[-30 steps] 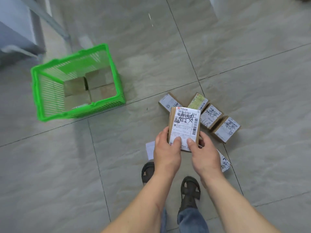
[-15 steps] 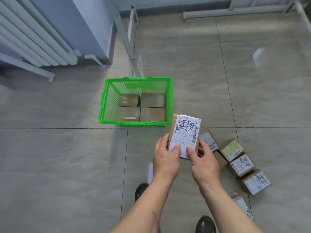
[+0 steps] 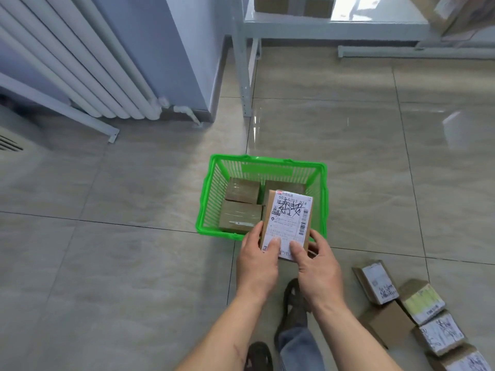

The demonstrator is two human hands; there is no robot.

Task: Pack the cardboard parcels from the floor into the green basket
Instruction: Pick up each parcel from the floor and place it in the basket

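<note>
A cardboard parcel (image 3: 288, 222) with a white shipping label facing up hangs over the near right part of the green basket (image 3: 211, 207). My left hand (image 3: 258, 259) grips its near left edge and my right hand (image 3: 317, 266) grips its near right edge, thumbs on the label. Inside the basket lie three visible brown parcels (image 3: 242, 191); the held parcel hides the near right corner. Several more labelled parcels (image 3: 379, 283) lie on the floor at the lower right.
A white radiator (image 3: 80, 70) stands against the blue wall at the left. A grey metal shelf frame (image 3: 243, 68) with cartons on it stands behind the basket. My sandalled feet (image 3: 293, 303) are on the tiled floor below my hands.
I have stepped toward the basket; it now lies right under the held parcel, which reached over its near rim. The floor parcels slid to the lower right of view.
</note>
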